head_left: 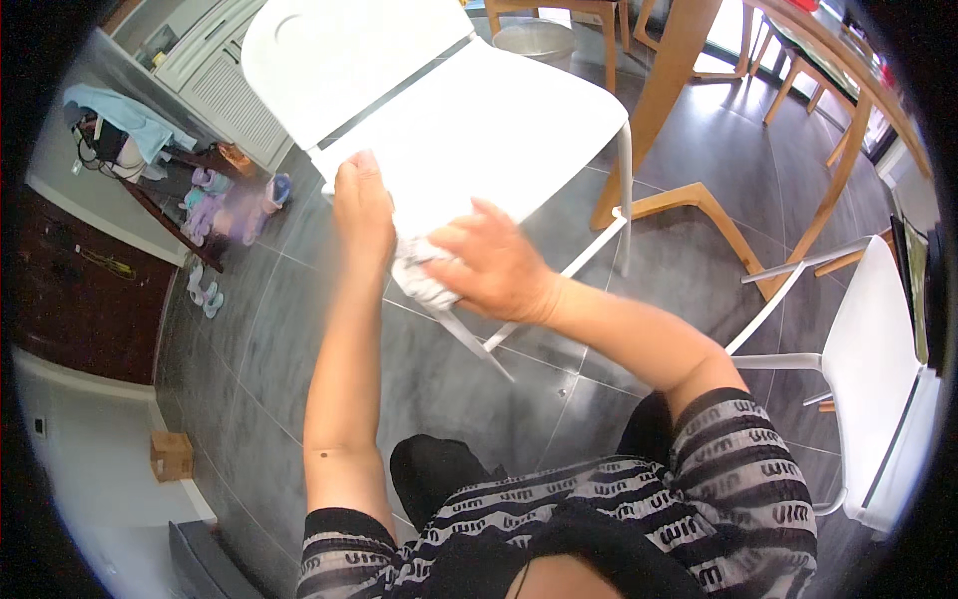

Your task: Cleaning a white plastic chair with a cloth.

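Observation:
In front of me stands a white folding chair (pixel 509 120), its seat toward the right and its backrest (pixel 344 60) at the upper left. My left hand (pixel 363 205) is closed around the seat's near left edge, close to where the backrest joins. A crumpled white cloth (pixel 424 277) is pressed against the near side of the seat under my right hand (pixel 489 262). The fingers of that hand are curled over the cloth and slightly blurred. Part of the cloth hangs below the seat edge, beside a chair leg.
A second white chair (pixel 870 379) stands at the right. Wooden table legs (pixel 689 200) rise at the upper right, near a round bin (pixel 534 42). Shoes (pixel 205 295) and a rack with clothes (pixel 130 125) are at the left, a cardboard box (pixel 172 456) at lower left.

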Tool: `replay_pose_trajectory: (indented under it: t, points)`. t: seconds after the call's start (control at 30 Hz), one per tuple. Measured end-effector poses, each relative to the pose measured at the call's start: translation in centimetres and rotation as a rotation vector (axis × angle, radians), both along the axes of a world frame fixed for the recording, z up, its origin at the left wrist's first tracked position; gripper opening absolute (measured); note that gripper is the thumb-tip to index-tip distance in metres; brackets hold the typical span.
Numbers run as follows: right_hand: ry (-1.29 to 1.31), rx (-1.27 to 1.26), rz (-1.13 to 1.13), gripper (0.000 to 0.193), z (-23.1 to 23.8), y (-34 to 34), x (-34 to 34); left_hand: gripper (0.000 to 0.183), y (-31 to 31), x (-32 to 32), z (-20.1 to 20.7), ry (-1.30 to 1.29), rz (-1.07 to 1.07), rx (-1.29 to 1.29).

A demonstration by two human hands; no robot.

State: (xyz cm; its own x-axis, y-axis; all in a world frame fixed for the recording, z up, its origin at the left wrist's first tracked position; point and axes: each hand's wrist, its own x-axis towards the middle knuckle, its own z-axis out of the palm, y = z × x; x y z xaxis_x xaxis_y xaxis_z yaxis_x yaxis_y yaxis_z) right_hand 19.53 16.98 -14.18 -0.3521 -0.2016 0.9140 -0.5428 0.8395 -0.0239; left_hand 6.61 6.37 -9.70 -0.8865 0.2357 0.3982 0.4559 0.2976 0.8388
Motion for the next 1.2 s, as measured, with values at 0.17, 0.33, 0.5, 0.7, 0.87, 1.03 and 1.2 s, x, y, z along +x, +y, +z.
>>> replay_pose_trajectory:
  t: [0.17, 0.33, 0.5, 0.7, 0.87, 1.03, 1.2]
  points:
    - [0.177, -0.156, -0.534, 0.024, -1.2, 11.1, 0.0, 0.041, -0.1, 0.4, -0.1, 0.184, -0.013, -0.195]
    - [0.180, -0.299, -0.416, 0.039, -4.1, 5.3, -1.3, 0.037, -0.2, 0.9, 0.2, 0.291, -0.062, -0.491]
    - [0.101, -0.215, -0.180, 0.032, -3.7, 2.6, 0.6, 0.036, -0.2, 1.5, 0.8, 0.364, -0.122, -0.617]
    - [0.228, -0.480, -0.508, 0.024, -5.3, 9.6, 0.1, 0.038, 0.5, 1.9, 1.1, 0.338, -0.147, -0.693]
    - [0.119, -0.478, -0.265, 0.029, -6.4, 0.9, 0.1, 0.038, 0.0, 1.6, 1.1, 0.371, -0.098, -0.745]
    - [0.199, -0.416, -0.296, 0.023, -5.9, 4.5, -0.1, 0.039, 0.1, 1.5, 0.9, 0.356, -0.134, -0.725]
    - [0.046, -0.687, -0.639, 0.017, -7.4, 9.5, -1.4, 0.038, 0.4, 1.7, 0.7, 0.323, -0.140, -0.722]
